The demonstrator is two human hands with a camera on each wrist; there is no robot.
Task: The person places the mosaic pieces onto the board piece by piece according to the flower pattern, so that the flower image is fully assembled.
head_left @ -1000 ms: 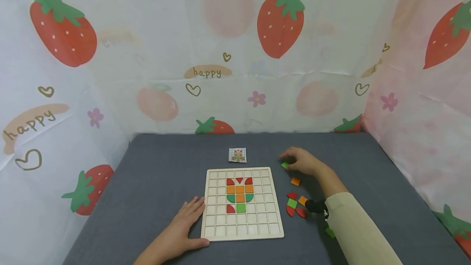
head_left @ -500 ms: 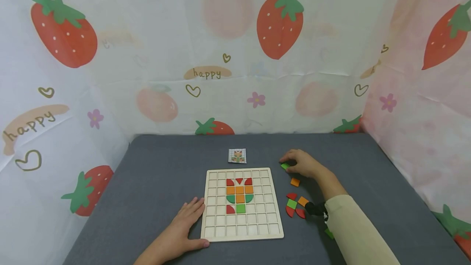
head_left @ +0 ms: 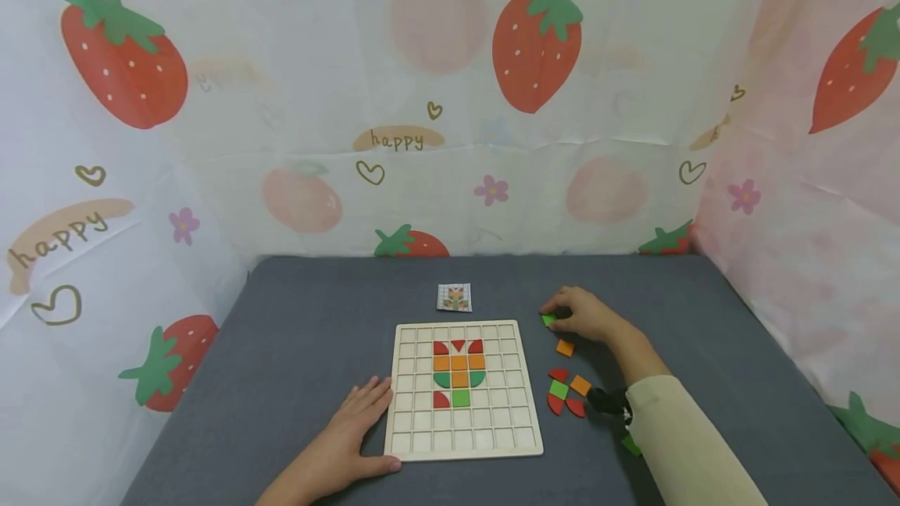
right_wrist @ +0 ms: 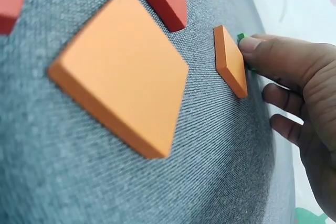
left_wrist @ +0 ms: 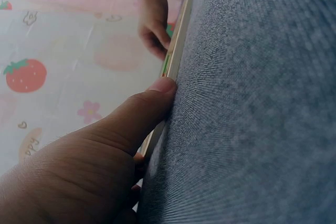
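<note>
In the head view, a pale wooden grid board (head_left: 492, 437) lies on the table with red, orange and green tiles set in its squares. My left hand (head_left: 350, 432) rests flat at the board's left side, fingers along the edge and thumb (left_wrist: 149, 100) at the near corner. Beyond the board's right side, my right hand (head_left: 587, 314) pinches a light green tile (head_left: 548, 320) between thumb and fingers, low over the table. The right wrist view shows just a sliver of that tile behind the thumb. An orange square tile (right_wrist: 231, 61) lies close to this hand.
A small printed pattern card (head_left: 454, 297) lies behind the board. Right of the board are loose red quarter-round tiles (head_left: 575, 408), a green square (head_left: 558, 390) and another orange square (head_left: 580, 386). One more green tile (head_left: 631, 445) is partly under the right forearm.
The right hand has shifted slightly nearer and to the right, with the green tile moving along in its fingers. The left hand and the board stay where they were.
</note>
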